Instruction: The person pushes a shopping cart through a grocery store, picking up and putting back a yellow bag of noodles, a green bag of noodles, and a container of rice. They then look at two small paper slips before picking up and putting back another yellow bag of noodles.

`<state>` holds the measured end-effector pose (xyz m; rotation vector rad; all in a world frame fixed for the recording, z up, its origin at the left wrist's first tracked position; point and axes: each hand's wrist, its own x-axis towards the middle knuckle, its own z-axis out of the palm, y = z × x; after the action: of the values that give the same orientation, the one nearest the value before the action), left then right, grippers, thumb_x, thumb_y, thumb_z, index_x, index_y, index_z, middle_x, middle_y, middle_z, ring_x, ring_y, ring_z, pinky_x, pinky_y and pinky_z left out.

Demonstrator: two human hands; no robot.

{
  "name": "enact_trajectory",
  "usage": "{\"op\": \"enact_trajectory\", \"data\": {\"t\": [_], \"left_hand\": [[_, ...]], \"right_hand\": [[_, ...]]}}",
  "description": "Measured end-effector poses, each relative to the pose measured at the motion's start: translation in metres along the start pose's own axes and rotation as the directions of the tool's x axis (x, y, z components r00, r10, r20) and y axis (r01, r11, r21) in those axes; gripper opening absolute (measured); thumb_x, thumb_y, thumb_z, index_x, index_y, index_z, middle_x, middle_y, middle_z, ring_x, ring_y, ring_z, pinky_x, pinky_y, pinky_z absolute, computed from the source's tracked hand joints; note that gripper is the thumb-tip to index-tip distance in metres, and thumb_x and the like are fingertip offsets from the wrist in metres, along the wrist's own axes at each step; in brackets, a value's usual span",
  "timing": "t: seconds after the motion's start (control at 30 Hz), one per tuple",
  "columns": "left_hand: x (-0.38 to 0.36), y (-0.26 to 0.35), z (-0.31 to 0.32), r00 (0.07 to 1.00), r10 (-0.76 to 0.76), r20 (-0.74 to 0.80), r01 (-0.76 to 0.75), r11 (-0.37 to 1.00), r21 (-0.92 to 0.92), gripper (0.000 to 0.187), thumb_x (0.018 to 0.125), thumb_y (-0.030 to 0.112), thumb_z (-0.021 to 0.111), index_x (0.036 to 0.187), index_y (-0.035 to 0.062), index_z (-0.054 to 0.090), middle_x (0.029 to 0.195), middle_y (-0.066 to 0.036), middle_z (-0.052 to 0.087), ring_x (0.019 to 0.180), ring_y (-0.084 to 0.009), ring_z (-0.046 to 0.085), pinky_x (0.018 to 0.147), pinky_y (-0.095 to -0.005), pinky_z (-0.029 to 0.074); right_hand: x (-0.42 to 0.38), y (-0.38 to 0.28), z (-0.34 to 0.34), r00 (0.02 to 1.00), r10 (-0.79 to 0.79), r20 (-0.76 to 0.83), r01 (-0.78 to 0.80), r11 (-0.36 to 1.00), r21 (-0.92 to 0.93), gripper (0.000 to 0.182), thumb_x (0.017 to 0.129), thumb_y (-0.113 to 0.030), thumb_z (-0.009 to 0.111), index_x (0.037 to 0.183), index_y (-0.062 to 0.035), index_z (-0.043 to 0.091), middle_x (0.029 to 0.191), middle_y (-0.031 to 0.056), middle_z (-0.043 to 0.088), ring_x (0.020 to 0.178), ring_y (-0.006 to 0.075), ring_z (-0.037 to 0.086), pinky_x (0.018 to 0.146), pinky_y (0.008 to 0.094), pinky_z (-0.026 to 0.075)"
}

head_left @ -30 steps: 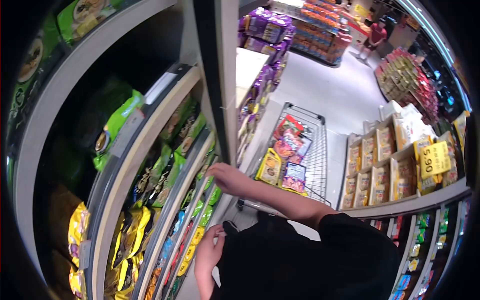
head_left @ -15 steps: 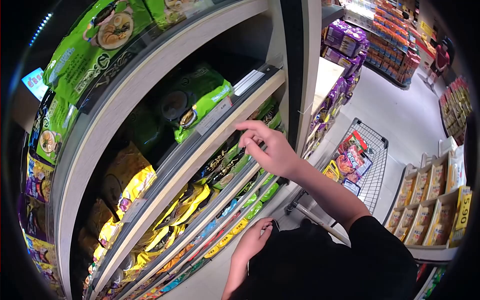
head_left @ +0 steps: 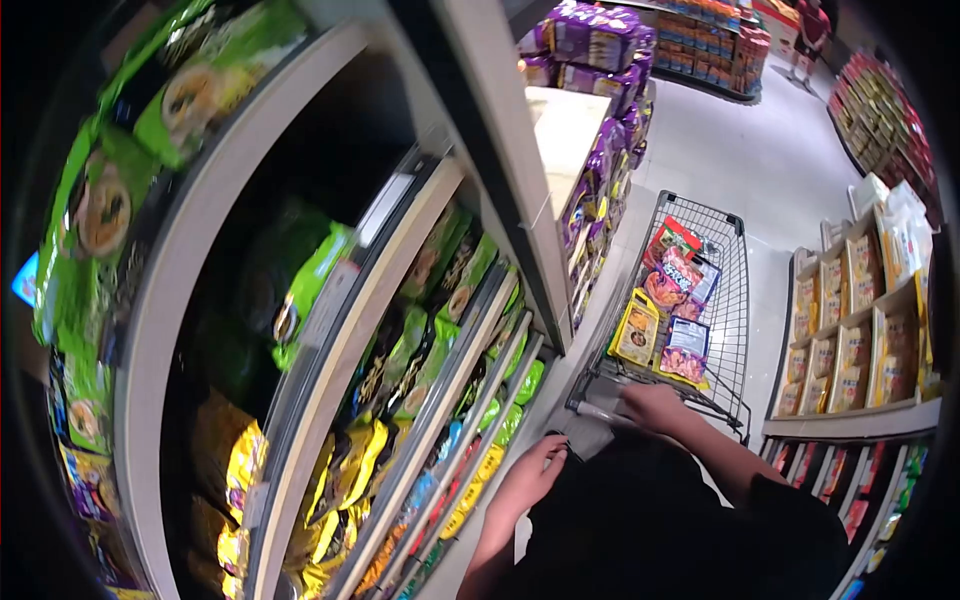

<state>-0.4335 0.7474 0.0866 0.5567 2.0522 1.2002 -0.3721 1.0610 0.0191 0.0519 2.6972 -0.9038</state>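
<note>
My right hand (head_left: pixel 650 405) is at the handle end of the shopping cart (head_left: pixel 742 300); its fingers are blurred and partly hidden. Low beside my body, my left hand (head_left: pixel 543 470) has curled fingers near the left end of the cart handle (head_left: pixel 600 411); whether it holds anything does not show. Inside the cart lie a yellow packet (head_left: pixel 634 331), a purple packet (head_left: pixel 685 350) and red and pink packets (head_left: pixel 680 275). Green noodle packets (head_left: pixel 318 285) and yellow packets (head_left: pixel 350 470) fill the shelves at the left.
A grey shelf upright (head_left: pixel 490 150) stands left of the cart, with stacked purple packs (head_left: pixel 592 45) behind it. At the right is a rack of boxed packets (head_left: pixel 850 335). A person (head_left: pixel 812 30) in a red top stands far back.
My right hand has moved from in front of the shelf down to the cart handle. The view has shifted right, and the cart appears larger and further left.
</note>
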Motion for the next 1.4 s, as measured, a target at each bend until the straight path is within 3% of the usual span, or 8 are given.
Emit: {"op": "enact_trajectory", "data": {"t": [0.13,0.27,0.33,0.37,0.43,0.67,1.07,1.4], "left_hand": [[0.08,0.003,0.028,0.988,0.125,0.092,-0.138,0.978,0.157,0.03,0.105,0.016,0.062,0.132,0.0009,0.063,0.118,-0.021,0.071,0.114,-0.0377,0.07,0.098,-0.0423,0.055],[0.156,-0.026,0.094,0.932,0.353,-0.084,-0.265,0.821,0.506,0.047,0.102,0.025,0.066,0.143,0.0038,0.055,0.146,-0.026,0.055,0.125,-0.0477,0.06,0.107,-0.0496,0.049],[0.172,-0.069,0.14,0.981,0.176,-0.084,-0.098,0.819,0.566,0.06,0.099,0.036,0.068,0.149,0.0064,0.052,0.156,-0.027,0.047,0.124,-0.0473,0.061,0.102,-0.0524,0.05],[0.171,-0.034,0.154,0.999,-0.034,-0.013,0.03,0.582,0.813,0.065,0.097,0.037,0.066,0.152,0.0072,0.051,0.158,-0.03,0.043,0.125,-0.0445,0.062,0.095,-0.0537,0.053],[0.169,-0.048,0.179,0.995,0.03,-0.1,0.069,0.528,0.846,0.063,0.095,0.03,0.063,0.154,0.0111,0.051,0.158,-0.034,0.042,0.112,-0.0449,0.068,0.09,-0.0541,0.055],[0.154,-0.041,0.198,0.995,-0.07,-0.066,0.094,0.536,0.839,0.058,0.094,0.025,0.059,0.151,0.012,0.056,0.16,-0.036,0.038,0.104,-0.045,0.07,0.094,-0.0543,0.054],[0.08,-0.028,0.296,0.938,0.02,-0.347,0.282,0.539,0.793,0.055,0.088,0.027,0.062,0.141,0.0123,0.066,0.155,-0.038,0.045,0.103,-0.0392,0.072,0.091,-0.0538,0.055],[-0.031,-0.007,0.442,0.767,0.009,-0.641,0.43,0.734,0.525,0.043,0.091,0.025,0.06,0.131,0.0131,0.071,0.154,-0.011,0.059,0.112,-0.0278,0.069,0.094,-0.0475,0.049]], "right_hand": [[-0.094,0.122,0.02,0.78,0.528,-0.337,-0.459,0.848,0.266,0.018,0.091,-0.014,0.069,0.106,-0.0048,0.068,0.101,0.0205,0.069,0.101,0.0428,0.067,0.084,0.0515,0.054],[-0.177,0.167,0.002,0.607,0.612,-0.506,-0.678,0.731,0.07,0.034,0.088,-0.007,0.072,0.119,0.0028,0.063,0.119,0.0272,0.061,0.122,0.0433,0.056,0.099,0.0476,0.049],[-0.212,0.216,0.051,0.615,0.641,-0.459,-0.703,0.71,0.05,0.056,0.093,-0.009,0.069,0.146,-0.0005,0.051,0.121,0.0298,0.062,0.12,0.045,0.06,0.099,0.0483,0.051],[-0.211,0.222,0.04,0.624,0.642,-0.446,-0.689,0.721,0.073,0.056,0.093,-0.009,0.069,0.146,-0.0005,0.051,0.121,0.0298,0.062,0.12,0.045,0.06,0.099,0.0483,0.051],[-0.217,0.205,0.003,0.532,0.833,0.154,-0.699,0.33,0.634,0.074,0.098,-0.012,0.066,0.162,-0.0051,0.031,0.129,0.0324,0.062,0.12,0.0485,0.062,0.1,0.051,0.051],[-0.233,0.262,0.045,0.7,0.67,-0.248,-0.484,0.7,0.525,0.083,0.094,-0.012,0.07,0.164,-0.0066,0.027,0.133,0.0309,0.062,0.12,0.0476,0.064,0.1,0.0506,0.053],[-0.272,0.315,0.006,0.849,0.515,-0.118,-0.484,0.847,0.218,0.073,0.09,-0.022,0.073,0.151,0.0004,0.042,0.104,0.0276,0.071,0.099,0.0477,0.069,0.087,0.0561,0.055],[-0.327,0.388,-0.016,0.972,0.227,0.065,-0.218,0.968,-0.123,0.083,0.089,-0.029,0.072,0.156,-0.0005,0.032,0.088,0.0234,0.073,0.084,0.0443,0.072,0.078,0.0544,0.058]]}}
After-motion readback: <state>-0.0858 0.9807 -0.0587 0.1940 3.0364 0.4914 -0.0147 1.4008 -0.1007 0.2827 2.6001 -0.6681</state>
